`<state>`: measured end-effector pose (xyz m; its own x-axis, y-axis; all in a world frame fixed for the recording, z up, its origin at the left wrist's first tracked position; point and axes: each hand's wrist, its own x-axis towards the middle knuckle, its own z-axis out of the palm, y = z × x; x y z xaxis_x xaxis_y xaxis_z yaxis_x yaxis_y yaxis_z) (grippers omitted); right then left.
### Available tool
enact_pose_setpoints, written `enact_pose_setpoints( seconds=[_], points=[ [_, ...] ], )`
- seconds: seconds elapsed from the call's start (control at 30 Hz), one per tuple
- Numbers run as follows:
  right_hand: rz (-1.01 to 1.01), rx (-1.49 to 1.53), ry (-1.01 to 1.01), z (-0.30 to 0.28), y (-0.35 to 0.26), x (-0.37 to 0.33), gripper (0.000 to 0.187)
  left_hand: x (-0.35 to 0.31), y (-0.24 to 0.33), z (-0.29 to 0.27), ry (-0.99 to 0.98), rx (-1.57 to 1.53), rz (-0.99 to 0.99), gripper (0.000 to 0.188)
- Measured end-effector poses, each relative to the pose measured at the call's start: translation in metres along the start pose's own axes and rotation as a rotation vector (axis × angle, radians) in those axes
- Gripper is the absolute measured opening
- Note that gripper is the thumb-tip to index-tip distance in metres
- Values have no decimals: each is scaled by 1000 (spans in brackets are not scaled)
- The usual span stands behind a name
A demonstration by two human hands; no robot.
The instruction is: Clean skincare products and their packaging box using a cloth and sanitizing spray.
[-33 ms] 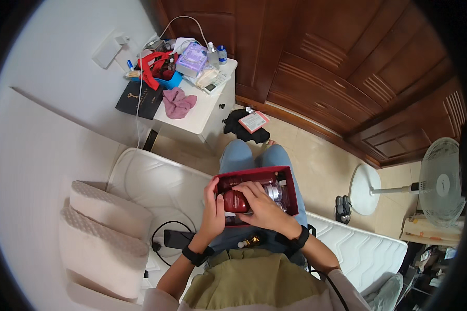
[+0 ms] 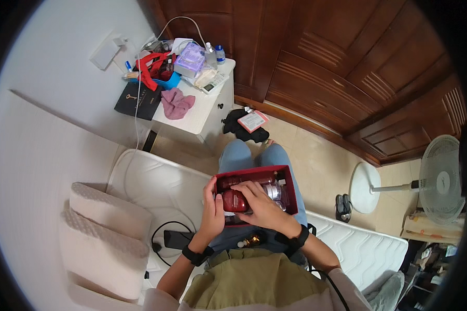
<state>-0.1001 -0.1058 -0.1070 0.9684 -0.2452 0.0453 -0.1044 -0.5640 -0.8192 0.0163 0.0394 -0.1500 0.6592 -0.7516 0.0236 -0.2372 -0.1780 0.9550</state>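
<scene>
An open dark red box (image 2: pixel 291 191) rests across my thighs, filled with cosmetic containers. My left hand (image 2: pixel 211 210) grips its left wall, fingers outside and thumb at the inner edge beside a rounded glossy red jar (image 2: pixel 235 201). Over the box's near side reaches my right hand (image 2: pixel 264 210), its fingers curled on the right of that jar; part of its grip is hidden. A long dark red bottle (image 2: pixel 259 178) lies along the far wall. Clear jars with silvery tops (image 2: pixel 273 192) sit to the right. In my lap, a small amber-gold bottle (image 2: pixel 252 240) lies outside the box.
I sit on a white mattress (image 2: pixel 353 246), with a phone (image 2: pixel 177 239) and pillows (image 2: pixel 106 223) at left. A cluttered white nightstand (image 2: pixel 192 122) stands ahead left. At right are a standing fan (image 2: pixel 442 179) and dark slippers (image 2: pixel 343 207). A wooden wardrobe (image 2: pixel 316 78) spans the back.
</scene>
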Motion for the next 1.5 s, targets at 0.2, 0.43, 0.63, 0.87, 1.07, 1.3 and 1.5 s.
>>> enact_pose_setpoints(
  seconds=[0.2, 0.43, 0.63, 0.87, 1.07, 1.3, 1.5],
  points=[
    [10, 23, -27, 7, 5, 3, 73, -3, 3, 7, 102, -27, 33, 42],
    [-40, 24, 30, -1, 15, 4, 67, -3, 7, 3, 85, -28, 22, 41],
    [32, -10, 22, -38, 33, -2, 62, -3, 4, 8, 90, -109, 1, 39],
    [-58, 91, 4, -25, 34, -1, 61, -3, 1, 8, 80, -158, -24, 39],
    [-109, 52, 282, -33, -6, -2, 67, -9, 37, -5, 101, 341, 187, 49],
    [-236, 64, 732, -41, -88, -16, 70, -5, 141, -2, -99, -278, 410, 94],
    [-442, 273, 833, -38, -94, -3, 66, 9, 162, -11, -208, -210, 470, 90]
  ],
)
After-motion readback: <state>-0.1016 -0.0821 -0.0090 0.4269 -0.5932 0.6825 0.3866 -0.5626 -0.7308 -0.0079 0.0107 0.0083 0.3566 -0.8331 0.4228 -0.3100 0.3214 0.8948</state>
